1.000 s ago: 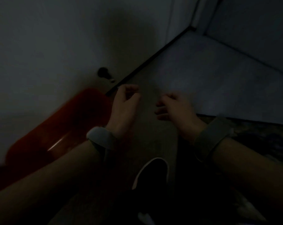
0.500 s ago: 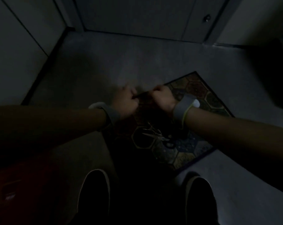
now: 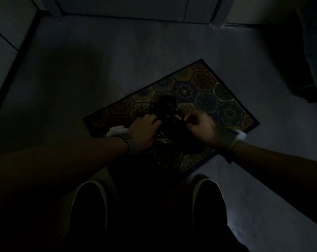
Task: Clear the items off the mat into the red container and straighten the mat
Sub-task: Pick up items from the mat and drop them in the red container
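Note:
A patterned hexagon mat (image 3: 205, 91) lies skewed on the grey floor. On its middle sits a dark, lumpy object (image 3: 166, 107) with a round top; the dim light hides what it is. My left hand (image 3: 145, 131) curls around that object's left side. My right hand (image 3: 202, 129) is blurred, its fingers pinched close to a small pale piece (image 3: 178, 117) at the object's right edge. A pair of scissors (image 3: 163, 140) lies on the mat just below my left hand. The red container is out of view.
My two dark shoes (image 3: 89, 206) (image 3: 208, 202) stand on the floor at the mat's near corner. Walls and a door frame (image 3: 216, 13) close the space at the back and left. A dark shape (image 3: 306, 70) hangs at the right.
The view swung from the red container to the mat. My hands moved from the mat's near edge to the dark object at its middle.

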